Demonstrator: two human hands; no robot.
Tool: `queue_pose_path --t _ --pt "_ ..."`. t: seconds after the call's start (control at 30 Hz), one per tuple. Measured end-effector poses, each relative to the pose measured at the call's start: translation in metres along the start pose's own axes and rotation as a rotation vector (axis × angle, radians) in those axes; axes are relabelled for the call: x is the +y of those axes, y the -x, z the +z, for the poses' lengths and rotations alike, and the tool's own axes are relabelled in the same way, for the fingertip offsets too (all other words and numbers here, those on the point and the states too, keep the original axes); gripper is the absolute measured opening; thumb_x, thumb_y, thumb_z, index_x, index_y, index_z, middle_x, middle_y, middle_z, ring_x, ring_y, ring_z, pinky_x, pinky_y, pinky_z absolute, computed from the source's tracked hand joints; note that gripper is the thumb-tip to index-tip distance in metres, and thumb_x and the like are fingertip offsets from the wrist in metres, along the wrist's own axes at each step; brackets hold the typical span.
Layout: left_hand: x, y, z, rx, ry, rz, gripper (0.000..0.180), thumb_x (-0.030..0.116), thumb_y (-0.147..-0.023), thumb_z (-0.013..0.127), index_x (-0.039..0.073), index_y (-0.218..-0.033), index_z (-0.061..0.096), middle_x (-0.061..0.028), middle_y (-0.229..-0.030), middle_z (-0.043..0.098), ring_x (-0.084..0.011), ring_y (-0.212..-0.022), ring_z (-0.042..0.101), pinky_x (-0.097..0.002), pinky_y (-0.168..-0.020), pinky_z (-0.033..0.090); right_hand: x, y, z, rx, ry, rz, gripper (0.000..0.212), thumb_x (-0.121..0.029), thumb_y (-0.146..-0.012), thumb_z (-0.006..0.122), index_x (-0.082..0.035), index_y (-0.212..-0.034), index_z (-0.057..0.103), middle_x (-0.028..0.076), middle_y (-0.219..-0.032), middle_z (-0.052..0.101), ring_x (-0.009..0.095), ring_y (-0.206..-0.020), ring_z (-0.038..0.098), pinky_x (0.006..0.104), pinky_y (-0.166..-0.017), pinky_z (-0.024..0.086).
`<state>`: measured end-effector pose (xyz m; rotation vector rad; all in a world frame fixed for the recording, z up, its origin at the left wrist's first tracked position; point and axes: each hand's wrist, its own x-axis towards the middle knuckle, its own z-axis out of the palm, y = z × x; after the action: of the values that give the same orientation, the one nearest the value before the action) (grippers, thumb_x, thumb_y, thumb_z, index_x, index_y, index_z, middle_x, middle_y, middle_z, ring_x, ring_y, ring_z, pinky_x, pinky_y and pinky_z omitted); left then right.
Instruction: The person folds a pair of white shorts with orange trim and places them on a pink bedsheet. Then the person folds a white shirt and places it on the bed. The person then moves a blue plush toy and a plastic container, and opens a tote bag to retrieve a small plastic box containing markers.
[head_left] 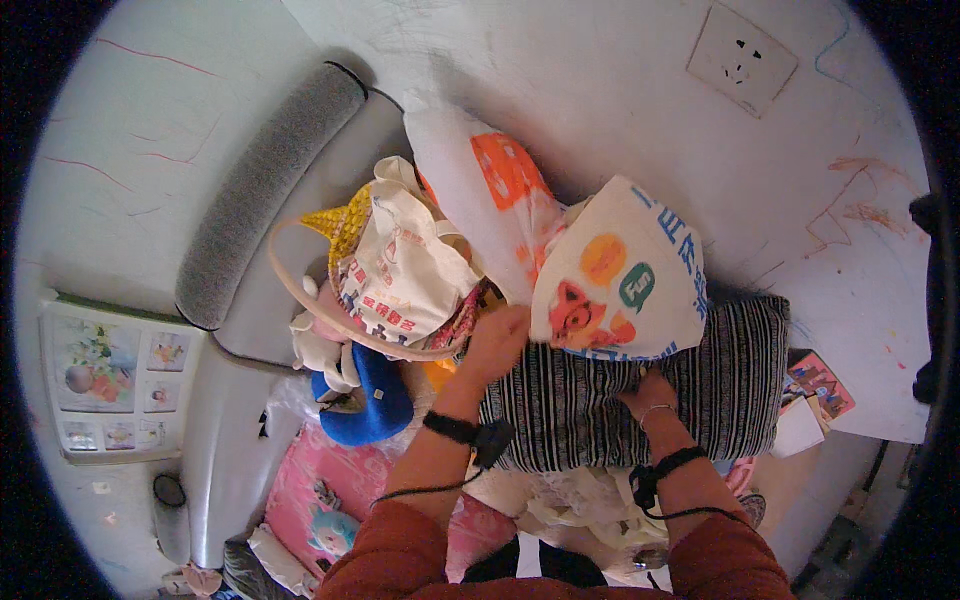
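A cream canvas bag [668, 290] printed with a red cartoon animal, an orange shape and blue lettering stands in front of me. My left hand [497, 345] is closed at its left edge, the fingertips partly hidden. Beneath its lower edge, my right hand [652, 395] has its fingers curled upward, partly covered by the fabric, and rests against a black-and-white striped cushion [560, 415]. Left of my left hand is a basket with a pale hoop handle [310, 300], holding another white printed cloth bag [405, 265].
A white plastic bag with orange print [500, 190] leans against the wall. A grey bolster [270, 190] lies along the back left. Nearby are a blue cloth item [375, 405], a white plush toy [318, 350], pink bedding [330, 465] and a picture book [825, 380].
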<state>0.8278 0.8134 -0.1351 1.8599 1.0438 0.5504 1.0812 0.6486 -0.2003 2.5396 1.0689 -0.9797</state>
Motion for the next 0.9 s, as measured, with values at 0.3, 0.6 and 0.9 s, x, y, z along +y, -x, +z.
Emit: queue_pose_path --t 0.3,0.6,0.9 --pt "-0.009 0.064 0.033 -0.262 -0.016 -0.163 0.029 0.028 -0.089 0.055 0.001 -0.081 0.064 -0.0171 -0.077 0.063 -0.0369 -0.074 0.062 -0.0412 -0.067 0.049 0.000 0.000 0.002 0.005 0.031 0.003 0.089 -0.052 -0.063 0.080 0.001 -0.124 0.043 0.024 -0.113 0.062 0.037 -0.105 0.062 0.0446 -0.086 0.052" --pt "0.011 0.031 0.004 0.296 -0.325 -0.058 0.067 0.019 -0.074 0.076 0.003 -0.130 0.041 -0.0261 -0.128 0.044 -0.0415 -0.118 0.044 -0.0453 -0.100 0.037 0.007 -0.003 0.007 0.017 -0.073 0.017 0.092 -0.047 -0.060 0.083 0.000 -0.128 0.040 0.023 -0.115 0.061 0.038 -0.106 0.061 0.0462 -0.088 0.050" --pt "0.013 -0.065 -0.060 0.685 -0.467 -0.079 0.058 0.011 -0.072 0.072 0.004 -0.125 0.050 -0.0263 -0.111 0.056 -0.0381 -0.106 0.056 -0.0439 -0.091 0.045 0.005 -0.002 0.007 0.039 0.013 -0.063 0.096 -0.046 -0.062 0.082 0.001 -0.133 0.037 0.023 -0.115 0.062 0.038 -0.104 0.062 0.0458 -0.087 0.051"
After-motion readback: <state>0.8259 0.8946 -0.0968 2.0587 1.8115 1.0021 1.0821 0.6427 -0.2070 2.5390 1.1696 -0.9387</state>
